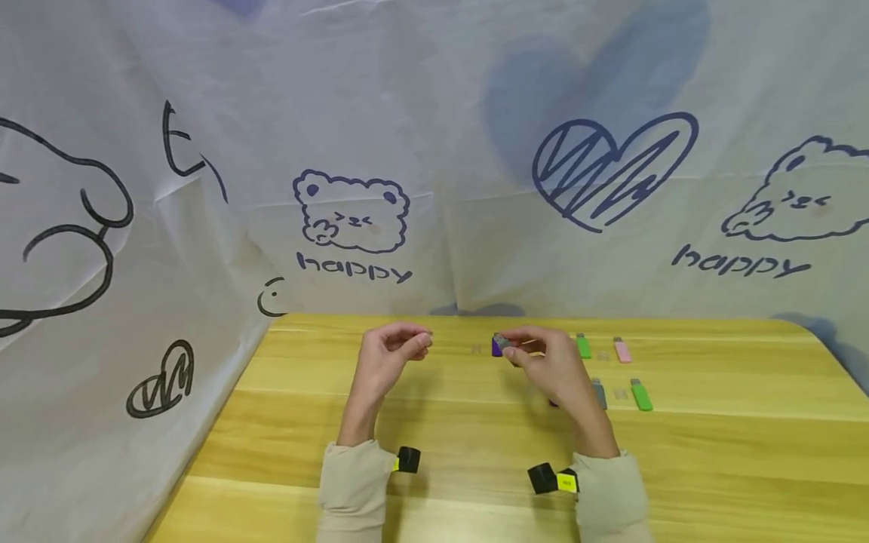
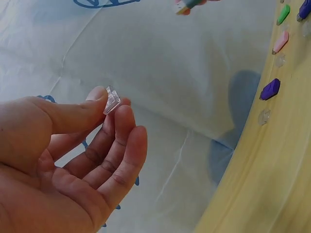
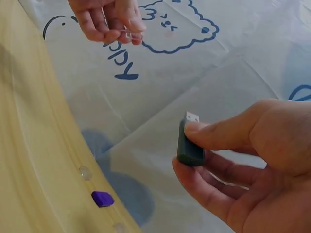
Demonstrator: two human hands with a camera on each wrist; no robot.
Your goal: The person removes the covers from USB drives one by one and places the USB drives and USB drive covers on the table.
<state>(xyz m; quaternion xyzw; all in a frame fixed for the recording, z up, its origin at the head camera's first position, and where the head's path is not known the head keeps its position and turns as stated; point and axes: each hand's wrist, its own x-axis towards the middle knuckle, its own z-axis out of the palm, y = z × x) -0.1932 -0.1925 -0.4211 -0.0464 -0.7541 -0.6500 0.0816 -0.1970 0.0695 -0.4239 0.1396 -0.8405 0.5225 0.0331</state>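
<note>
My left hand (image 2: 92, 150) pinches a small clear plastic cap (image 2: 112, 100) between thumb and forefinger, raised above the table. In the right wrist view my right hand (image 3: 243, 155) holds a dark green-grey USB flash drive (image 3: 189, 148), its metal plug (image 3: 192, 117) bare and pointing up. The two hands are apart, facing each other across a gap in the head view. A purple USB flash drive (image 3: 102, 198) lies on the table, partly behind the right hand in the head view. A clear cap (image 3: 85, 173) lies beside it.
On the wooden table (image 1: 271, 452), right of my right hand, lie green (image 1: 641, 395), pink (image 1: 622, 350) and grey (image 1: 599, 394) flash drives, with clear caps (image 1: 621, 394) among them. A printed white cloth (image 1: 462, 151) hangs behind the table and at its left.
</note>
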